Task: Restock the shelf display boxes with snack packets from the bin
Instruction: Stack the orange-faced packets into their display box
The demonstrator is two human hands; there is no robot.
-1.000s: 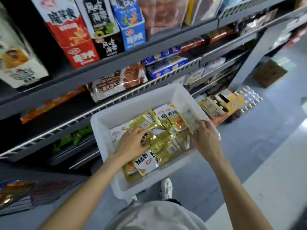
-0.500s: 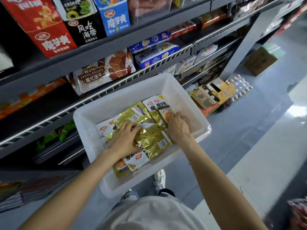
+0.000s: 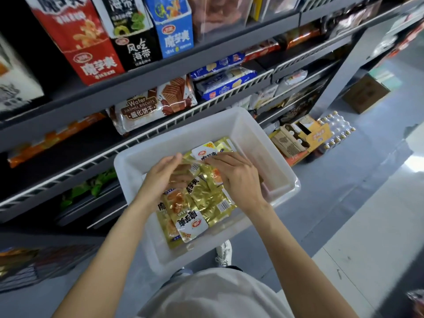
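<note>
A white plastic bin (image 3: 247, 134) sat in front of the grey metal shelves (image 3: 160, 72), and a pile of shiny gold snack packets (image 3: 206, 203) lay inside it. Both hands were down in the bin, over the far part of the pile. The left hand (image 3: 163, 177) had its fingers curled around a few gold packets and a bit of clear wrap. The right hand (image 3: 238, 175) had its fingers bent down on the packets just beside the left hand, pinching them. On the shelf above stood a tall red display box (image 3: 80, 40), a black display box (image 3: 133, 33) and a blue display box (image 3: 172, 26), side by side. A brown wafer biscuit bag (image 3: 153, 104) lay on the next shelf down.
</note>
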